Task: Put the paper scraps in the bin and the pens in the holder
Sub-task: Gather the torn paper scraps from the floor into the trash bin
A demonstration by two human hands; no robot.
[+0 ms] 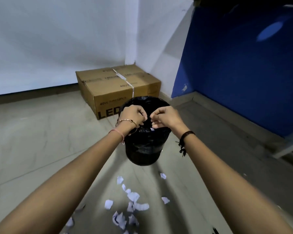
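Observation:
A black bin point(143, 149) lined with a black bag stands on the floor in front of me. Both hands hover over its opening, fingertips almost touching. My left hand point(133, 117) has its fingers curled, with a small white bit of paper at the fingertips. My right hand point(166, 119) is also curled, back toward me, and its contents are hidden. One white scrap point(152, 129) shows just below the hands at the bin's near rim. Several crumpled paper scraps point(133, 198) lie on the floor between my forearms. No pen holder is in view.
A cardboard box point(118, 88) marked LED sits against the white wall behind the bin. A blue panel point(243, 73) stands to the right, with a metal frame leg point(287, 146) near it. A dark object point(215, 231) lies at the bottom edge.

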